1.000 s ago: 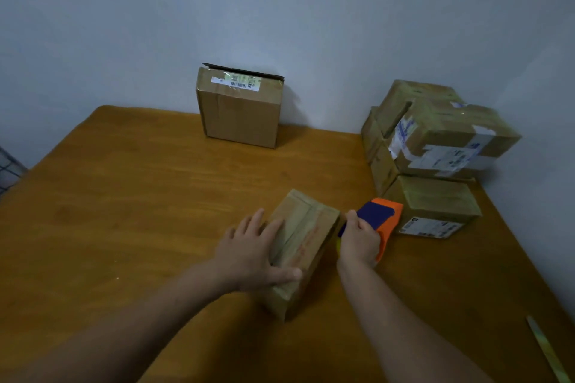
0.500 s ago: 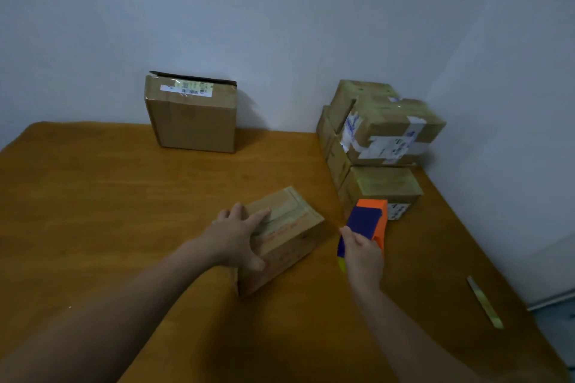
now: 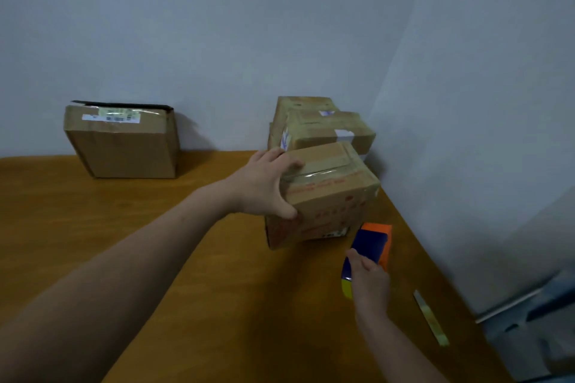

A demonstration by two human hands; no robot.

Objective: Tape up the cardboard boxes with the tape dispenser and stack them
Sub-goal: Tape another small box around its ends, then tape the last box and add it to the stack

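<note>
Left hand [image 3: 264,186] grips the taped box [image 3: 326,193] at its near-left corner: fingers spread over the top, thumb pressed on the front face. The box is tilted, just in front of the stack [image 3: 323,127] in the desk's [image 3: 124,227] far right corner. Can't tell if its lower edge touches the desk.

Right hand [image 3: 370,283] is curled round the rear of the tape dispenser [image 3: 371,242], which sits low over the desk just right of the box and near the edge. Can't tell if it's resting there.

Handling, my read:
- One hand carries the box, so it's probably light.
- The cardboard looks stiff and the corners hold their shape.
- The glossy tape band across the top is likely slick, so bare cardboard beside it is the better hold.
- A one-corner grip lets the box swing. A palm under the base or hands on two opposite faces would be steadier for setting it on the stack.
- The top box on the stack looks uneven, so it should go down flat or it may slide.

A lone box [image 3: 121,140] stands at the back wall, well apart. A loose tape strip [image 3: 431,317] lies near the right edge.
</note>
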